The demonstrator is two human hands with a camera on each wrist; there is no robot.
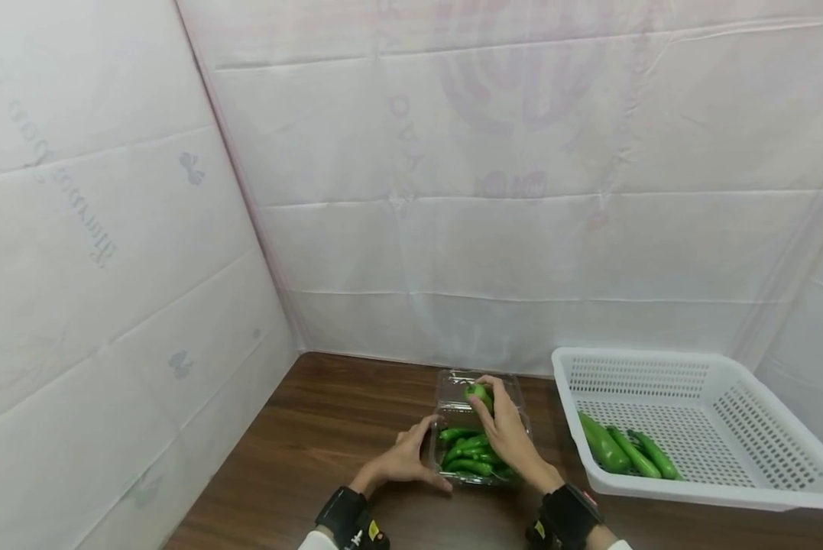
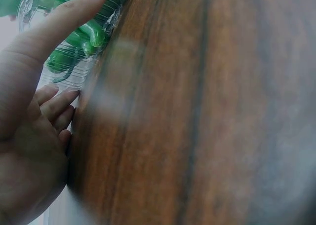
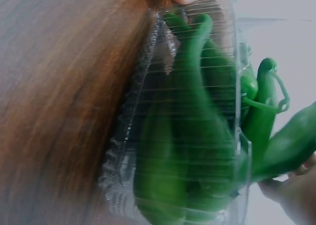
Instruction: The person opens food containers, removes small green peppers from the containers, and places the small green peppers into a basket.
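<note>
A clear plastic clamshell box (image 1: 452,397) sits on the wooden table, holding several green peppers (image 1: 468,452). My left hand (image 1: 404,458) rests against the box's left side, thumb on its rim; the left wrist view shows the thumb (image 2: 59,22) lying along the ribbed wall of the box (image 2: 64,74). My right hand (image 1: 503,428) reaches over the box and pinches one green pepper (image 1: 480,395) above its far end. In the right wrist view that pepper (image 3: 289,146) sticks out past the box wall (image 3: 187,111), with fingers (image 3: 294,193) below it.
A white perforated basket (image 1: 700,382) stands to the right, with three green peppers (image 1: 624,451) in it. White sheeting walls close in the back and left. Bare brown tabletop (image 1: 328,428) lies to the left of the box.
</note>
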